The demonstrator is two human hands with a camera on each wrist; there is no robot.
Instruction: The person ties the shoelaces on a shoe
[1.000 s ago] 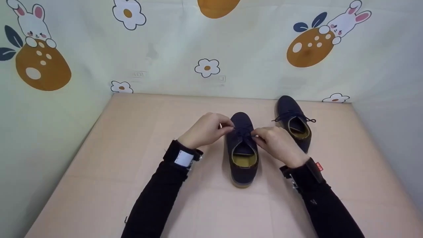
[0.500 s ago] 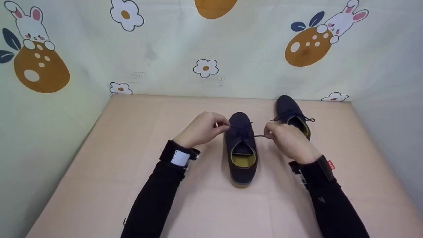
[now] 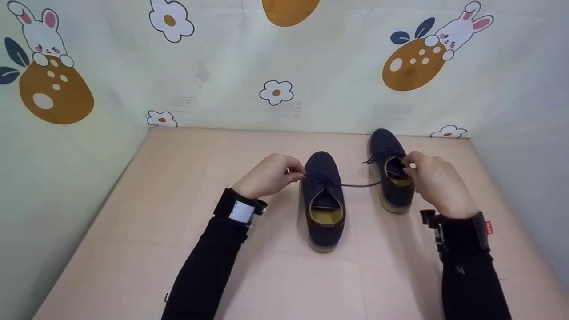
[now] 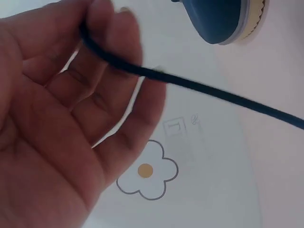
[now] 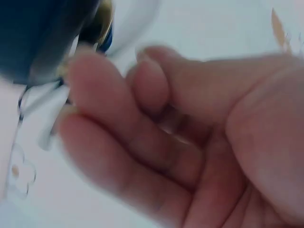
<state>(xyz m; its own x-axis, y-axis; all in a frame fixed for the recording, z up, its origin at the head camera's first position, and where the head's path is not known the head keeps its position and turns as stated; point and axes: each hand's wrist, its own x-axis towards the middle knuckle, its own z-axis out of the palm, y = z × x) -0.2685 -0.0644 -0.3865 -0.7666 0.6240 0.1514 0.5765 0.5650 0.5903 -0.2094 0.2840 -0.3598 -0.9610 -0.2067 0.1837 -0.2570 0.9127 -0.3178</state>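
Tabletop [image 3: 155, 209] broad leftward | left hand [image 3: 276, 176] pinching lace [image 4: 213, 90] | right hand [image 3: 438, 182] pinching lace beside shoe [image 3: 395, 192] at back edge

Right hand [image 5: 213, 147]: blurred, right wrist view
Far shoe [image 3: 392, 170]: partly behind that hand
Lace [image 4: 213, 89]: cut off, left wrist view

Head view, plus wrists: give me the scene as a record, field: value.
worked item: near shoe, between the hands, toe away from person
lace: stretched out to the right of near shoe
left hand: pinches a lace on near shoe's left side
right hand: seems to pinch the right-hand lace; contact blurred
far shoe: to the right, right hand's fingertips over its opening; touching, cannot tell
knot on near shoe: too dark to tell
surface: table
background: printed wall, rabbits and flowers
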